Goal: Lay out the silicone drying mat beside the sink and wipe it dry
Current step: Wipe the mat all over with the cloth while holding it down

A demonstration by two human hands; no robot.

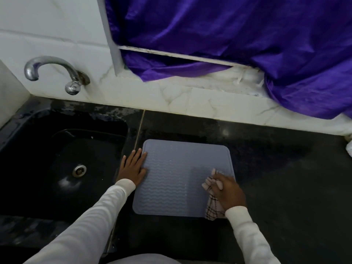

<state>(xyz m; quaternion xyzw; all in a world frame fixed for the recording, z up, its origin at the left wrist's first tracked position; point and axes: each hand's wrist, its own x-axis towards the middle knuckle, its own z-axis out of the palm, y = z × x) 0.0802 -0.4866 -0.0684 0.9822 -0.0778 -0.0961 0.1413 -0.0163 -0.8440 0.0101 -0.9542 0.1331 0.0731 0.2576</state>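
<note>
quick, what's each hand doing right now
Left hand: open, flat on the mat edge.
Right hand: closed on the cloth, on the mat.

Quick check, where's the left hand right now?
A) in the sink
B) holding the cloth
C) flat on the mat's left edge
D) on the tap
C: the left hand lies flat on the left edge of the mat, beside the sink, while the right hand presses the cloth on the mat's right side.
</note>
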